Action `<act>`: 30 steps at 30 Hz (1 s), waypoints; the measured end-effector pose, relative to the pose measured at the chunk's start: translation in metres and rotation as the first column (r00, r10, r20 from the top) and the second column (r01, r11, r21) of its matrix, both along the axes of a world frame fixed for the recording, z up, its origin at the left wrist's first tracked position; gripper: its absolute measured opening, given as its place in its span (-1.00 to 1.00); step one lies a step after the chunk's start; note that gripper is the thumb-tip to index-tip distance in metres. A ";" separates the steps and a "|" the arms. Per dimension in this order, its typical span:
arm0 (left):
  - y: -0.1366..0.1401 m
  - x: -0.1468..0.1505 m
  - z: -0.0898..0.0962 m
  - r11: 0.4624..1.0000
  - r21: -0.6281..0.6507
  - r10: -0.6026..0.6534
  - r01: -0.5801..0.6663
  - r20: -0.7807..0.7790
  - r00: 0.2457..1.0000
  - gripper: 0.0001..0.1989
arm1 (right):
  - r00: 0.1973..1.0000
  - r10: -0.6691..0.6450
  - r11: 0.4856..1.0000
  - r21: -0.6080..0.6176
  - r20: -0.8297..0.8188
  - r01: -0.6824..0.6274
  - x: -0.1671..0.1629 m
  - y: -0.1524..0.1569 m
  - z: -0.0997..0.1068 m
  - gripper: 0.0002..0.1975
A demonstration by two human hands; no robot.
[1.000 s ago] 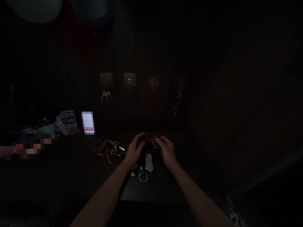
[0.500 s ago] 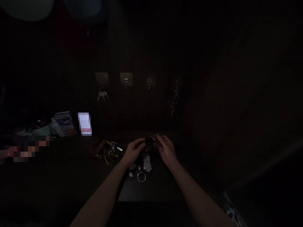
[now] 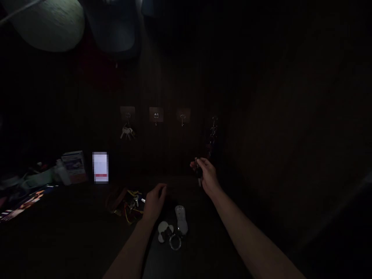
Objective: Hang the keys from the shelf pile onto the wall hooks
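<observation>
White light glows from a screen [image 3: 100, 164], then keys [image 3: 136, 200] lie tangled on the table [image 3: 87, 236]. The left hand [image 3: 154, 201] curls beside them; I can't tell whether its fingers close. Past a grey fob [image 3: 181, 221], the right hand [image 3: 208, 174] pinches a dark key [image 3: 199, 173] between its fingers.

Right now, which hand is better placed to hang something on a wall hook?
The right hand, I think: it's higher, nearer the wall hooks, and holds what looks like a key. The left hand is lower, beside other keys, with nothing visible in it.
</observation>
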State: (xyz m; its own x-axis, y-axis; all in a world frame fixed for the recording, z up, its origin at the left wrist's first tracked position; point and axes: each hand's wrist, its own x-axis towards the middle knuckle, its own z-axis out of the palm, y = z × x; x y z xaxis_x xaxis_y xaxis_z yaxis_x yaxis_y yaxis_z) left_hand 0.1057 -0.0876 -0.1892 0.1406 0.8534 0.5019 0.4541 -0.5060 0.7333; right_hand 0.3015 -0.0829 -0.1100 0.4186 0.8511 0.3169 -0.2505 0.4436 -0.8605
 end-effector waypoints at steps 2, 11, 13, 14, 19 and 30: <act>0.002 0.000 -0.001 1.000 0.000 -0.001 0.001 -0.016 1.000 -0.75 | 1.000 -0.003 0.998 0.057 0.027 0.001 -0.004 0.015 0.024 -0.78; 0.005 0.000 -0.005 0.999 -0.041 -0.025 0.025 -0.007 1.000 -0.76 | 0.984 -0.068 0.986 0.162 0.168 0.040 -0.026 0.058 0.095 -0.86; 0.005 0.000 -0.005 0.998 -0.049 -0.032 0.032 -0.007 0.999 -0.76 | 0.979 -0.080 0.984 0.172 0.189 0.047 -0.029 0.063 0.099 -0.87; 0.005 0.000 -0.005 0.998 -0.049 -0.035 0.034 -0.005 0.999 -0.76 | 0.977 -0.086 0.984 0.170 0.196 0.053 -0.031 0.066 0.101 -0.87; 0.005 0.000 -0.005 0.998 -0.046 -0.039 0.038 -0.005 0.999 -0.77 | 0.975 -0.085 0.989 0.134 0.205 0.058 -0.033 0.075 0.101 -0.88; 0.003 0.000 0.000 0.995 -0.090 -0.035 0.031 -0.039 0.999 -0.75 | 0.979 -0.061 0.998 -0.007 0.195 0.064 -0.030 0.086 0.079 -0.79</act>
State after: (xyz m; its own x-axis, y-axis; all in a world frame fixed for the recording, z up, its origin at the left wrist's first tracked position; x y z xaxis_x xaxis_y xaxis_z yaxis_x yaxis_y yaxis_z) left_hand 0.1061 -0.0845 -0.1895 0.1882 0.8889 0.4176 0.4682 -0.4550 0.7575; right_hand 0.2718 0.0032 -0.0305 0.4026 0.8299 0.3862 -0.0502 0.4413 -0.8959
